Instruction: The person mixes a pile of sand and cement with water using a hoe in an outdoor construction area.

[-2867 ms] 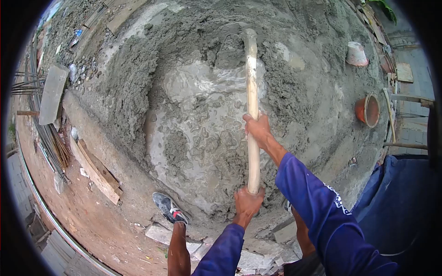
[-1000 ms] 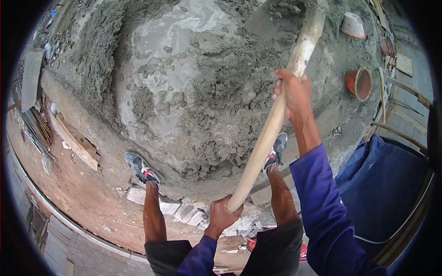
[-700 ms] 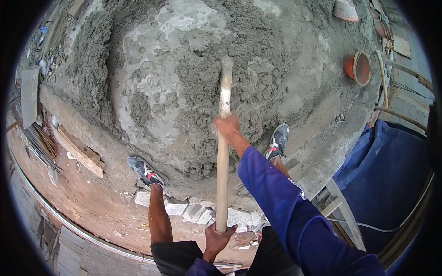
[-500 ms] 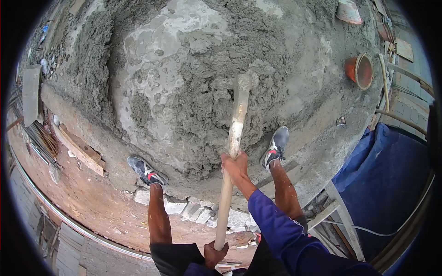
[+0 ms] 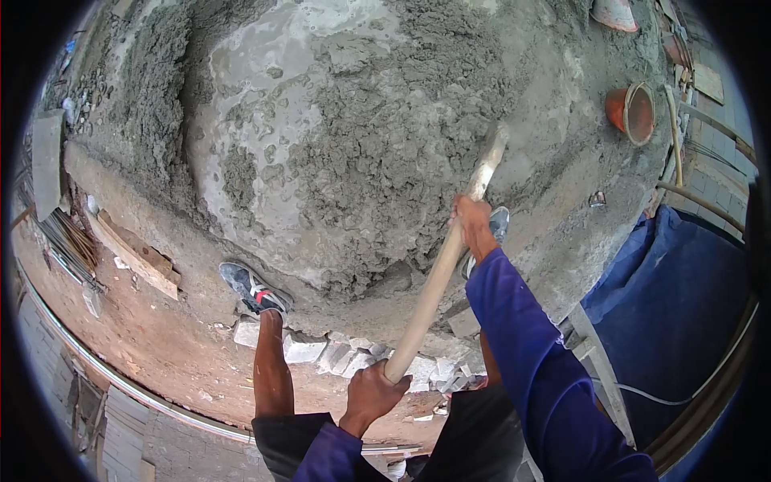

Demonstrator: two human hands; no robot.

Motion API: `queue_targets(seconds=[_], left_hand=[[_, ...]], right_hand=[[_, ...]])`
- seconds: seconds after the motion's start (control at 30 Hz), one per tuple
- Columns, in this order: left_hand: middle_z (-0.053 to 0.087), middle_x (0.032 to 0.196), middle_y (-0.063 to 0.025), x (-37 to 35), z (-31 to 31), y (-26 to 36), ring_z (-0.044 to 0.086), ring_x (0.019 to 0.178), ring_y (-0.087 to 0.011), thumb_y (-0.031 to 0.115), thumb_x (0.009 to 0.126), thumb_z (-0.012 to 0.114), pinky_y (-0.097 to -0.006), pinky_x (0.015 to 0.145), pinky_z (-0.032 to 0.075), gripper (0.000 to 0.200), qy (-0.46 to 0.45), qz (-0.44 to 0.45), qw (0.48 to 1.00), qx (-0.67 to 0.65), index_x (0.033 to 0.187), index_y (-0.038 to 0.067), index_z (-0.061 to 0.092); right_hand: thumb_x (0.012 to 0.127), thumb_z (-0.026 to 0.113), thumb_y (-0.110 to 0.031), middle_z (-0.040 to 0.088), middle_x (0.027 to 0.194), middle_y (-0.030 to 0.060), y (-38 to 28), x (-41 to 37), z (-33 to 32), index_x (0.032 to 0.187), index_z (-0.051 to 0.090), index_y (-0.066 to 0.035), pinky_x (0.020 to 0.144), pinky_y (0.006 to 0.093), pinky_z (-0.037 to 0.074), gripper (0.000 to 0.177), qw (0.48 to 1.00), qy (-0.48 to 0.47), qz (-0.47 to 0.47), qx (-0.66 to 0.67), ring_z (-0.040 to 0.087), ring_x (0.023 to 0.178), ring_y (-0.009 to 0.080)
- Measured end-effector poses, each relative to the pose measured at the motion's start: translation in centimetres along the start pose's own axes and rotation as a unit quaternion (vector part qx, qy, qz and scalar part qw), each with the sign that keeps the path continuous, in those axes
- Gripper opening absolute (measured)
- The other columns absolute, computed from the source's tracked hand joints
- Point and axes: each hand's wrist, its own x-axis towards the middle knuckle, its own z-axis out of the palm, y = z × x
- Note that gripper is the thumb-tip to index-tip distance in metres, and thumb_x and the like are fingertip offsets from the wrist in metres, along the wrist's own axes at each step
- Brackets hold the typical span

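Note:
My left hand (image 5: 373,395) is closed around the butt end of a pale wooden handle, low and near my body. Further up, my right hand (image 5: 472,218) grips the same shaft. The handle belongs to a hoe (image 5: 438,281), slanting up and right over the wet concrete (image 5: 353,153). Its far end is caked grey and reaches the mix; the blade itself cannot be made out. The concrete is lumpy in the middle, with watery patches on the left. My shoe (image 5: 253,287) stands at the near left edge; the other is partly behind my right arm.
An orange bucket (image 5: 634,112) lies tilted at the right, with another pale bucket (image 5: 615,14) beyond. Blue tarpaulin (image 5: 666,321) hangs at lower right. Broken blocks (image 5: 329,353) line the near edge. Wooden boards (image 5: 132,253) and thin rods lie left.
The hoe has swung right, its far end moving from the lumpy middle toward the right side. Both hands stay on the handle; my left hand has risen and my right hand moved up and right.

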Motion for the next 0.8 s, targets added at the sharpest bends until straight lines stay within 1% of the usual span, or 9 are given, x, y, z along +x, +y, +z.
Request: queue_targets(seconds=[0.03,0.1,0.2,0.33,0.5,0.6,0.67,0.73,0.8], left_hand=[[0.073,0.081,-0.0229,-2.9,-0.5,0.2,0.073,0.08,-0.0391,0.045,0.079,0.081,-0.0471,0.075,0.058,0.048,0.003,-0.057,0.997,0.043,0.1,0.002,0.073],[0.071,0.076,-0.0214,-6.2,-3.6,1.4,0.073,0.076,-0.0412,0.043,0.079,0.081,-0.051,0.071,0.059,0.044,0.044,-0.058,0.99,0.117,0.094,0.003,0.071],[0.071,0.074,-0.0197,-8.9,-8.6,-1.6,0.072,0.07,-0.0418,0.041,0.079,0.081,-0.0489,0.067,0.059,0.041,0.044,-0.021,0.986,0.161,0.093,0.003,0.072],[0.07,0.069,-0.0175,-10.7,-16.1,-13.2,0.071,0.066,-0.0388,0.031,0.075,0.081,-0.0481,0.062,0.059,0.027,0.097,0.085,0.98,0.154,0.085,0.008,0.07],[0.069,0.068,-0.0135,-10.2,-20.4,-26.3,0.068,0.06,-0.0331,0.022,0.065,0.08,-0.0433,0.059,0.054,0.019,0.111,0.118,0.948,0.273,0.077,0.011,0.071],[0.07,0.07,-0.0135,-6.2,-17.8,-22.8,0.068,0.064,-0.0325,0.022,0.063,0.08,-0.0433,0.059,0.051,0.018,0.136,0.191,0.952,0.199,0.075,0.012,0.07],[0.071,0.077,-0.0158,-1.4,-13.4,-17.1,0.068,0.069,-0.0365,0.025,0.068,0.085,-0.0452,0.062,0.053,0.026,0.154,0.151,0.973,0.084,0.082,0.009,0.07],[0.07,0.073,-0.0185,3.4,-11.5,-7.7,0.07,0.07,-0.0396,0.033,0.079,0.084,-0.0465,0.065,0.055,0.033,0.16,0.191,0.969,-0.002,0.085,0.005,0.07],[0.069,0.07,-0.0148,7.2,-10.4,0.0,0.069,0.063,-0.0225,0.035,0.085,0.084,-0.0368,0.061,0.053,0.037,0.189,0.205,0.957,-0.076,0.089,0.0,0.073]], right_hand=[[0.082,0.063,-0.005,0.054,0.064,0.0086,4.3,-0.3,0.7,0.079,0.059,0.002,0.046,0.0371,0.049,0.009,0.998,-0.038,0.046,0.007,0.052,0.048,0.0213],[0.085,0.062,-0.006,0.052,0.065,0.0072,7.7,-1.6,0.8,0.082,0.059,0.0,0.048,0.0367,0.049,0.007,0.988,-0.102,0.101,0.061,0.052,0.051,0.0209],[0.081,0.064,-0.001,0.051,0.063,0.0071,8.5,-7.3,2.0,0.077,0.056,-0.001,0.043,0.0356,0.046,0.009,0.978,-0.067,0.108,0.166,0.05,0.047,0.0201],[0.087,0.062,-0.003,0.051,0.072,0.0059,11.9,-15.5,6.0,0.087,0.058,-0.004,0.052,0.0392,0.049,0.005,0.962,-0.06,0.116,0.241,0.052,0.057,0.0197],[0.084,0.064,-0.001,0.052,0.075,0.0066,8.0,-28.3,8.1,0.088,0.056,-0.004,0.058,0.0415,0.051,0.009,0.953,-0.057,0.119,0.272,0.053,0.057,0.02],[0.083,0.067,0.0,0.052,0.072,0.0078,1.2,-29.9,6.9,0.09,0.052,-0.002,0.052,0.0383,0.048,0.017,0.948,-0.09,0.015,0.306,0.053,0.054,0.0202],[0.083,0.064,0.0,0.051,0.071,0.008,-6.7,-27.7,6.7,0.091,0.05,-0.001,0.049,0.0374,0.046,0.016,0.943,-0.139,-0.1,0.286,0.05,0.05,0.0188],[0.082,0.061,0.0,0.052,0.069,0.007,-14.7,-23.3,8.3,0.089,0.05,0.001,0.044,0.0328,0.044,0.013,0.938,-0.148,-0.235,0.21,0.05,0.049,0.0154],[0.082,0.063,-0.002,0.054,0.066,0.0073,-21.9,-18.9,11.4,0.09,0.055,0.008,0.043,0.0327,0.045,0.015,0.929,-0.137,-0.321,0.122,0.052,0.049,0.0149]])
